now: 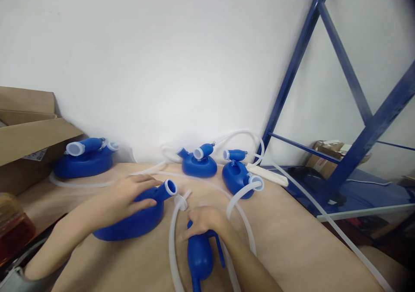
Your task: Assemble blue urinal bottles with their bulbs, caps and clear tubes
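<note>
My left hand (121, 199) lies over a blue plastic urinal bottle (139, 225), its thumb and fingers around the top. The bottle's open neck (170, 187) points up and to the right, with no cap on it. My right hand (207, 220) is wrapped round a blue bulb-shaped urinal funnel (200, 255) with a narrow spout facing me and a side clip. Between the hands lies a whitish cap (180, 202) with a translucent hose (173, 244) through it. My right palm hides the funnel's far end.
Three similar blue bottles, at left (82, 164), centre (199, 167) and right (235, 177), stand along the white wall with funnels on top. Hoses loop across the brown tabletop (285, 240). An open cardboard box (29, 141) is at left, a blue metal rack (293, 67) at right.
</note>
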Motion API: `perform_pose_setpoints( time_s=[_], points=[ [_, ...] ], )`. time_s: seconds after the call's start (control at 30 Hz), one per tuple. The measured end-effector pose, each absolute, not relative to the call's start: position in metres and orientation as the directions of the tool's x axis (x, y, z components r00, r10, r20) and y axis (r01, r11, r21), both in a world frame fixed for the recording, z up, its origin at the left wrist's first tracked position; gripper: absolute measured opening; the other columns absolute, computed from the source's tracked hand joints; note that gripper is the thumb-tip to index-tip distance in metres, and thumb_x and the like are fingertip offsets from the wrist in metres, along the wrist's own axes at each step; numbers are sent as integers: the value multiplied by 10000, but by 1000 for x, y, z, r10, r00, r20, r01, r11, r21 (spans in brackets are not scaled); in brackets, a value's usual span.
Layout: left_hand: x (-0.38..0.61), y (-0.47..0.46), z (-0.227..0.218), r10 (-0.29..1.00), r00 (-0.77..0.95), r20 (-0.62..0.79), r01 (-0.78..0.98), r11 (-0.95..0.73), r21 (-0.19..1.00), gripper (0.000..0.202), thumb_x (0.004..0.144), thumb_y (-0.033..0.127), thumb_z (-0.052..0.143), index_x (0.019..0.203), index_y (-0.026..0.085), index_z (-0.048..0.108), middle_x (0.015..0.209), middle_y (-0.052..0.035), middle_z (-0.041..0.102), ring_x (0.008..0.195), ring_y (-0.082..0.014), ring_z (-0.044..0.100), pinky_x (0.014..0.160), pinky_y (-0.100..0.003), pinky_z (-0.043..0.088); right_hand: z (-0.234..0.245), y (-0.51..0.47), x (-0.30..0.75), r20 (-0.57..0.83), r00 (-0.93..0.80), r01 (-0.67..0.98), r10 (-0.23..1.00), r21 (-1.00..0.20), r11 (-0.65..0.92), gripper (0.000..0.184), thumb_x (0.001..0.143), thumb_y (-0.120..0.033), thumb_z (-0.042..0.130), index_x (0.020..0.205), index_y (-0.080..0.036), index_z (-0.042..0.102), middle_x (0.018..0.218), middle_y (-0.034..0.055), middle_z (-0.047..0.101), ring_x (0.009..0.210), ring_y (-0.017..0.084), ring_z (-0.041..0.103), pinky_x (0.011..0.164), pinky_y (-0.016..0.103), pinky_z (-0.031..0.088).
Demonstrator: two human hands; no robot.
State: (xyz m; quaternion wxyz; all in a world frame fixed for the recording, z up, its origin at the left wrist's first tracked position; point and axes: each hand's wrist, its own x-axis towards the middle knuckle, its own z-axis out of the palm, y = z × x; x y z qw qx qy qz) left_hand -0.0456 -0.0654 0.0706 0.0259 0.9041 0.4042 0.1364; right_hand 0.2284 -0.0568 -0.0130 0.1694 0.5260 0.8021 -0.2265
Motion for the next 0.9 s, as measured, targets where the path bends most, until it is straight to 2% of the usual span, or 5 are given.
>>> perform_pose_setpoints(
  time_s=[0.27,0.5,0.67,0.83,0.9],
  points=[
    [13,-95,53,570,805,163,530,-816,232,361,1011,316,587,1362,334,669,1400,-64,691,1232,-302,674,1060,-409,515,10,-59,241,-406,-571,813,713,-400,424,396,786,-425,804,1121,-249,688,1003,8,708,929,230,695,791,299,566],
    [28,-89,40,717,641,274,414,-624,663,707,1023,469,570,1653,369,266,1531,-64,587,1270,-279,638,1078,-422,521,66,-81,274,194,-697,266,690,-823,501,394,726,-363,858,986,-241,588,1024,-9,617,923,184,612,840,303,514],
    [38,-107,49,798,497,340,333,-537,775,554,1058,524,472,1579,336,466,1489,-54,633,1317,-326,607,1138,-496,484,72,-92,265,363,-579,112,730,-852,512,570,642,-341,926,1017,-249,506,1034,-2,588,898,173,582,783,291,485],
    [38,-120,50,746,535,397,339,-620,707,566,1078,493,426,1614,316,406,1688,-44,384,1553,-320,335,1305,-517,228,68,-98,252,453,-424,170,784,-811,560,802,511,-390,1016,1087,-276,470,1012,-19,550,919,184,564,806,300,479],
    [34,-121,51,736,579,352,344,-611,713,595,1062,506,463,1628,353,362,1717,-33,315,1562,-335,307,1285,-518,287,68,-101,250,421,-426,175,801,-830,529,919,428,-417,1046,1106,-286,441,1051,-11,554,941,196,585,824,311,498]
  ],
)
